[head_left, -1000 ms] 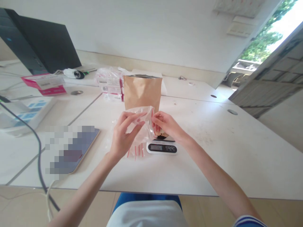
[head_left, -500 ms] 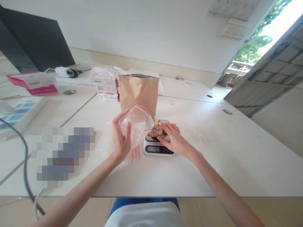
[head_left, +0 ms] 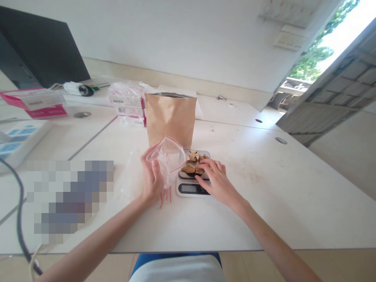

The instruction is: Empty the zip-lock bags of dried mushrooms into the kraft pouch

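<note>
My left hand (head_left: 153, 176) is wrapped round a clear zip-lock bag (head_left: 173, 154) with a red seal line, its mouth spread open and tilted toward the scale. My right hand (head_left: 216, 176) reaches over a small white digital scale (head_left: 179, 190), thumb and fingers apart, the fingertips at a pile of brown dried slices (head_left: 189, 169). Whether the fingertips touch a slice is hard to make out. Right behind the bag and scale stands a brown kraft paper pouch (head_left: 170, 117), upright with its top open. More clear zip-lock bags (head_left: 129, 180) lie beside and under my left hand.
Pink-and-white boxes in plastic wrap (head_left: 127, 103) stand left of the pouch. Farther left are a black monitor (head_left: 44, 51), a white camera-like device (head_left: 76, 89) and an open pink box (head_left: 44, 105). A pixelated object (head_left: 76, 196) and a dark cable (head_left: 20, 211) lie at the left front.
The zip-lock bag's mouth has dropped slightly and opened toward the scale. My right hand has drawn back a little, so more of the slices shows. The view has shifted slightly.
</note>
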`<state>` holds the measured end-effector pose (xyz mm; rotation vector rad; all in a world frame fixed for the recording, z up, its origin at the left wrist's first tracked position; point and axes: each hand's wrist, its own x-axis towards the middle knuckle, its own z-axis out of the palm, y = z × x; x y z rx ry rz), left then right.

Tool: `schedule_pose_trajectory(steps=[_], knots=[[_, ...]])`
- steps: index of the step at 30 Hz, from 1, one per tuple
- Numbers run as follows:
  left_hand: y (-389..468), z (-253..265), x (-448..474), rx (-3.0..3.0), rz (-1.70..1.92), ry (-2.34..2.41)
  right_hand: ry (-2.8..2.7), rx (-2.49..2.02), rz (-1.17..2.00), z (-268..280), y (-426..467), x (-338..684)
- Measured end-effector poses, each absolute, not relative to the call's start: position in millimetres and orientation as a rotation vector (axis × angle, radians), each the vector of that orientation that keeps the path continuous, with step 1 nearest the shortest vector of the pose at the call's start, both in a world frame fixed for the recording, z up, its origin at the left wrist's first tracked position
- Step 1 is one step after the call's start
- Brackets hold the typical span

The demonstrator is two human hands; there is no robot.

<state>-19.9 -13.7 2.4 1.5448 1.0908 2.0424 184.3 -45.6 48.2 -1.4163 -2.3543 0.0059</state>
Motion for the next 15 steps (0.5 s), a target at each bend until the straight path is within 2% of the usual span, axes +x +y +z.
schedule_pose_trajectory(steps=[6, 15], knots=[[-15, 2, -20, 1.524, 2.032, 1.048, -2.346, -1.399, 0.027, 60, -34, 178], [-14, -6, -21, 1.697, 2.012, 1.025, -1.858, -1.279, 0.525, 125, -28, 168]])
